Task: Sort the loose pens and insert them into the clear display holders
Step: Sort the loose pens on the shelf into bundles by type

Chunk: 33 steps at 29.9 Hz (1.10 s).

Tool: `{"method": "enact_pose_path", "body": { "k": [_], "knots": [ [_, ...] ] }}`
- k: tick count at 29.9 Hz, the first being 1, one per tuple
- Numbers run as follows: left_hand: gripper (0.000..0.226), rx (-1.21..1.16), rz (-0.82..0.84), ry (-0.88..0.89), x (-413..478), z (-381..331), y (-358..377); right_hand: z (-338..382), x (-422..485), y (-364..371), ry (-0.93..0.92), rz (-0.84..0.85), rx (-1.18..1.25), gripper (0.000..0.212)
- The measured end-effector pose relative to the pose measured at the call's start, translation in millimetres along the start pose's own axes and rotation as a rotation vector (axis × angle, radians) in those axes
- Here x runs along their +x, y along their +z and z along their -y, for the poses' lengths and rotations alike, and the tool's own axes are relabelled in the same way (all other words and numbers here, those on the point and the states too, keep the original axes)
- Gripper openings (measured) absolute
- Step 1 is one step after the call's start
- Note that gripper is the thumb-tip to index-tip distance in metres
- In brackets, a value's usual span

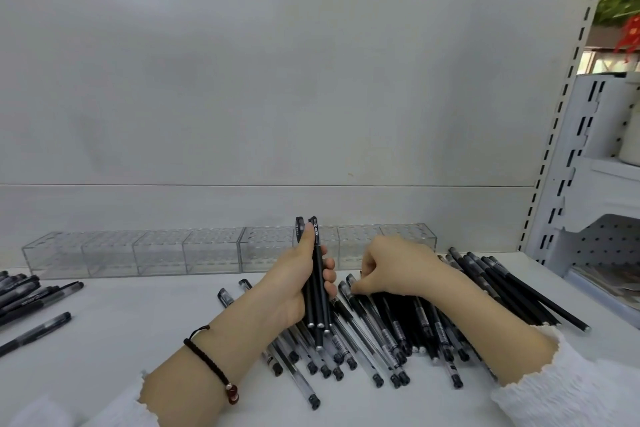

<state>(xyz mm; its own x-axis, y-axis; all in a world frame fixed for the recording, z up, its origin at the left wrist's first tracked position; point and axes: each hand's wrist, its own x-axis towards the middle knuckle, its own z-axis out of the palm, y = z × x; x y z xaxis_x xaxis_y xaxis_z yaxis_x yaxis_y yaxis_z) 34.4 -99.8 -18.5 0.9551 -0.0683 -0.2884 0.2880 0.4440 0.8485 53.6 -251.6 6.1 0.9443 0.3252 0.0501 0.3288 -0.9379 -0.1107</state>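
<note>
Sorting step: gathering the matte black pens, nothing in the clear holders [138, 253] yet.
My left hand [294, 284] grips a bundle of black pens [317, 291] upright, above the pile's [388, 333] left edge. My right hand [398, 270] fingers [362, 288] are curled, pinching one loose pen [350, 280] at the pile's far end. Next: lift it clear and add it to the bundle. The holders sit behind the pile.

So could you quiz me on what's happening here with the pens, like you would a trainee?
1. True or false: the clear holders look empty.
2. What does the left hand grip? A: a bundle of black pens; B: a holder; C: nothing.
3. Fill in: the right hand touches the ___ of loose pens.
Key: 1 true; 2 A; 3 pile.
</note>
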Motion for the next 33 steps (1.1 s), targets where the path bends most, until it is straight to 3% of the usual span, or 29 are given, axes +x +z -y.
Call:
{"method": "enact_pose_path", "body": {
  "k": [11,24,33],
  "knots": [
    [0.041,0.020,0.013,0.028,0,-2,-1,-1,4,2,0.005,0.029,0.038,0.033],
    [0.039,-0.010,0.022,0.044,-2,-4,-1,-15,2,-5,-0.016,-0.009,0.027,0.012],
    [0.039,0.003,0.021,0.040,-2,-2,-2,4,1,-2,0.037,-0.037,-0.200,0.035]
  ]
}}
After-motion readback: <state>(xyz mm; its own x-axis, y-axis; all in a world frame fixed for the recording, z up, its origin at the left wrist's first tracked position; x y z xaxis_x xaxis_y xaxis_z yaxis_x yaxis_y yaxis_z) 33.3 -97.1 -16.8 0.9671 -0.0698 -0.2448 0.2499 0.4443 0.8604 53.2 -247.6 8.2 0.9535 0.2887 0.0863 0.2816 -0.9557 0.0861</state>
